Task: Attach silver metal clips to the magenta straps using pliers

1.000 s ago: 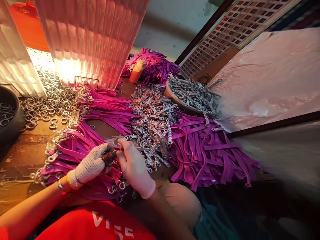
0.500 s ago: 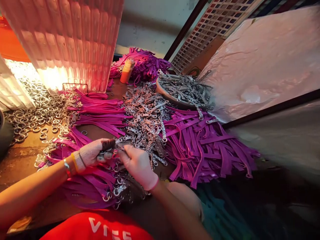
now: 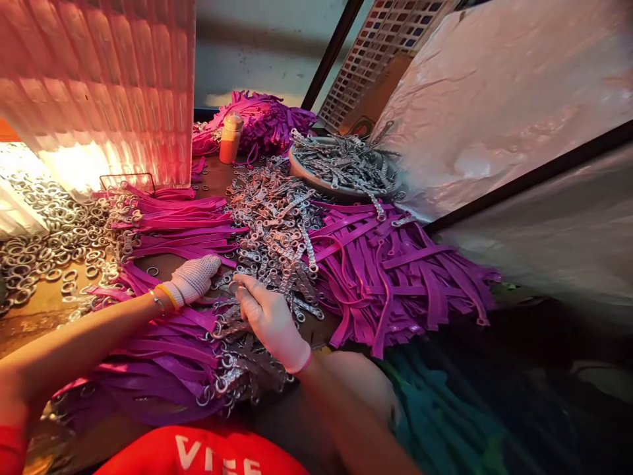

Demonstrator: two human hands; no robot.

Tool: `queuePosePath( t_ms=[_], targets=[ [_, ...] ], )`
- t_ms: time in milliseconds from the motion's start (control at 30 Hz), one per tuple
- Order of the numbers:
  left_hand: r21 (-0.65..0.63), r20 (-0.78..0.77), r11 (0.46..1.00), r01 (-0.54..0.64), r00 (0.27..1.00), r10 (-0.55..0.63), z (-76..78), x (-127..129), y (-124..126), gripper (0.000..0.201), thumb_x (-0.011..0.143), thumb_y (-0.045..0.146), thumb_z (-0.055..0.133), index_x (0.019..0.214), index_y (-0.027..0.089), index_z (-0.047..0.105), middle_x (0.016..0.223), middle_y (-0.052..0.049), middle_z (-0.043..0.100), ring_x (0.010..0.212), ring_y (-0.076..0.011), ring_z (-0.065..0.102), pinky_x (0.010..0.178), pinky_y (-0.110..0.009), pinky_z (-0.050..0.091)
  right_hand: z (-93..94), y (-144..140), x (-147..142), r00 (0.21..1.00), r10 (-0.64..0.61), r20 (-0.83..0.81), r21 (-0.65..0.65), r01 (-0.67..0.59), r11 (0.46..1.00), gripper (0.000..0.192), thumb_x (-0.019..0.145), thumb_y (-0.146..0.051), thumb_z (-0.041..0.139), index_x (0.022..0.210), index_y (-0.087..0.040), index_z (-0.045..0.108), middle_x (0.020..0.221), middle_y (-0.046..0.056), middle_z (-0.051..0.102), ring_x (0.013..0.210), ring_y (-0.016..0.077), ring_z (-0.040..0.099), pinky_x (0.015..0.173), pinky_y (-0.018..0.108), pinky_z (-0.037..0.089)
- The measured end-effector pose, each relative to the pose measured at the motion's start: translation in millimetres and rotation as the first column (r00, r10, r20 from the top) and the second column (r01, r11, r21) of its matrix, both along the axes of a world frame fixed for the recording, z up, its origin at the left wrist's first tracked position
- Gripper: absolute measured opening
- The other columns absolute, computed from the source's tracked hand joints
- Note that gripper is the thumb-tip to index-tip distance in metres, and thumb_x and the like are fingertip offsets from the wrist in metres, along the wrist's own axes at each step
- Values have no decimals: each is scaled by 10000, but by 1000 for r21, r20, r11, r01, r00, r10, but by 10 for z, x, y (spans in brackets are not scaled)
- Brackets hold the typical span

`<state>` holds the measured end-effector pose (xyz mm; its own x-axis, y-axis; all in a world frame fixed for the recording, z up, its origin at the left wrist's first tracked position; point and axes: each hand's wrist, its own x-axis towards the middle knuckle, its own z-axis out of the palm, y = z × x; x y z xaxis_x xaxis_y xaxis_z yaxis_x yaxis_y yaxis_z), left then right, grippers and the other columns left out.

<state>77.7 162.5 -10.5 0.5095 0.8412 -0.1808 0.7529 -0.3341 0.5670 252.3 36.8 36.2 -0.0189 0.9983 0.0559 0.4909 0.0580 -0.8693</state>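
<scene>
L hand [image 3: 198, 278] is curling by link pile [image 3: 274, 227], contents unclear; R hand [image 3: 270, 323] pinching small metal item [image 3: 233, 287] beside pile; jumble's risking snags.

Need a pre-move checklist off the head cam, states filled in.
1. Both hands gloved: ok, left hand and right hand.
2. Grip of the left hand secure: cannot tell, its curled fingers hide whatever is inside.
3. Metal links near the right hand: ok, heaped just beyond it.
4. Links kept inside the bowl: not ok, one hangs over the rim.
5. Metal rings contained: not ok, many spread loose at left.
6. Orange bottle upright: ok.
</scene>
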Motion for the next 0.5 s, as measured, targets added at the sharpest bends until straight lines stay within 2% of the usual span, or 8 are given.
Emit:
queuePosePath(
  t_ms=[67, 133, 200, 267, 333, 433, 500],
  targets=[
    [-15, 40, 1000, -18, 999, 19, 133, -114, -101, 180, 792, 171, 570, 963, 172, 627, 827, -48, 648, 699, -168, 591, 637, -249, 435, -9, 20, -31, 1000, 27, -9, 52, -26, 998, 314, 984, -303, 452, 1199, -214, 662, 1077, 43, 735, 1003, 178, 668, 901, 266, 484],
    [-140, 160, 989, -57, 984, 79, 288, -244, -240, 176, 867, 261, 515, 972, 165, 618, 755, -35, 635, 605, -138, 548, 559, -230, 413, -9, 36, -89, 998, 67, -2, 111, -67, 992, 286, 985, -273, 457, 1181, -210, 656, 1139, 45, 724, 1058, 172, 657, 954, 265, 464],
    [-369, 329, 926, -84, 920, 215, 425, -366, -407, 251, 888, 378, 515, 965, 158, 609, 617, 0, 566, 480, -110, 449, 456, -213, 339, 5, 45, -173, 992, 118, 48, 134, -123, 983, 274, 996, -260, 453, 1188, -214, 645, 1138, 39, 728, 1044, 163, 665, 947, 256, 462],
    [-563, 433, 824, -69, 825, 364, 514, -463, -575, 319, 863, 464, 563, 932, 154, 597, 516, 38, 478, 414, -89, 354, 400, -201, 256, 33, 43, -273, 974, 154, 165, 118, -174, 978, 269, 1011, -255, 439, 1182, -221, 643, 1104, 36, 741, 1006, 162, 681, 908, 249, 465],
    [-617, 451, 785, -55, 792, 411, 550, -527, -713, 324, 857, 484, 579, 860, 160, 573, 490, 47, 455, 405, -79, 334, 391, -194, 241, 72, 31, -375, 928, 156, 339, 92, -197, 976, 266, 1021, -249, 425, 1162, -225, 649, 1060, 41, 750, 975, 172, 693, 866, 252, 461],
    [-582, 414, 812, -52, 840, 351, 541, -588, -834, 303, 879, 457, 543, 765, 176, 525, 493, 35, 484, 411, -81, 355, 397, -198, 264, 128, -3, -505, 786, 133, 603, 59, -210, 976, 271, 1026, -254, 396, 1131, -223, 644, 959, 53, 745, 886, 197, 702, 751, 266, 449],
    [-470, 398, 881, -54, 878, 266, 524, -620, -862, 272, 877, 416, 536, 755, 173, 539, 535, 22, 528, 454, -93, 402, 425, -201, 298, 155, -35, -572, 668, 123, 734, 41, -225, 973, 274, 1023, -249, 372, 1109, -216, 629, 890, 62, 723, 801, 208, 694, 660, 272, 423]
  ],
)
